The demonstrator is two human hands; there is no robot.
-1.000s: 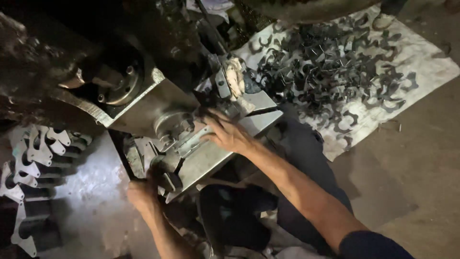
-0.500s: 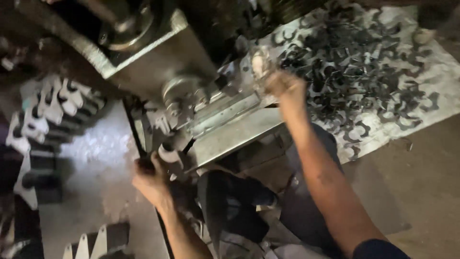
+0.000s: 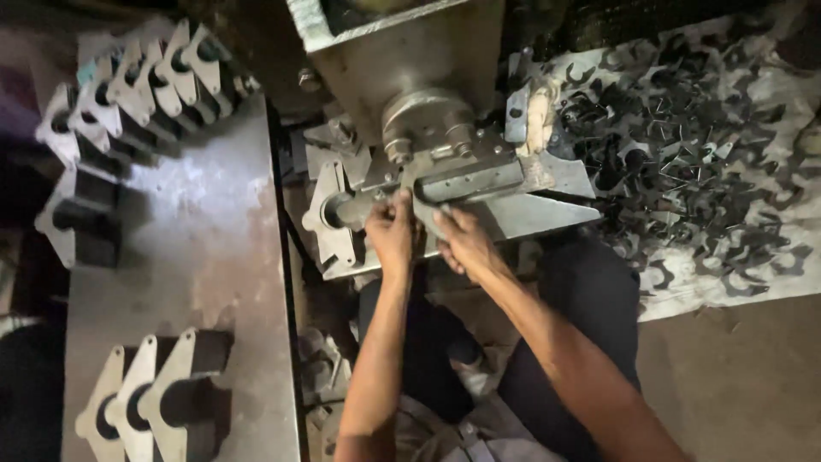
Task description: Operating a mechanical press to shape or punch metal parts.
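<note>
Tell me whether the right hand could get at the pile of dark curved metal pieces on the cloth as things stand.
Probably yes: the right hand rests at the machine bed, and the pile lies open just beyond, uncovered.

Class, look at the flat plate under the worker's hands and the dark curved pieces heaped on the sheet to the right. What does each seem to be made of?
Flat plate: likely steel, dull grey with a soft sheen. Curved pieces: probably stamped sheet metal, dark with glinting edges; the exact metal is unclear.

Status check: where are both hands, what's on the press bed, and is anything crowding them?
Left hand and right hand both at the flat metal blank on the press bed. Grip unclear. Cut scrap pile lies right, apart from the hands.
</note>
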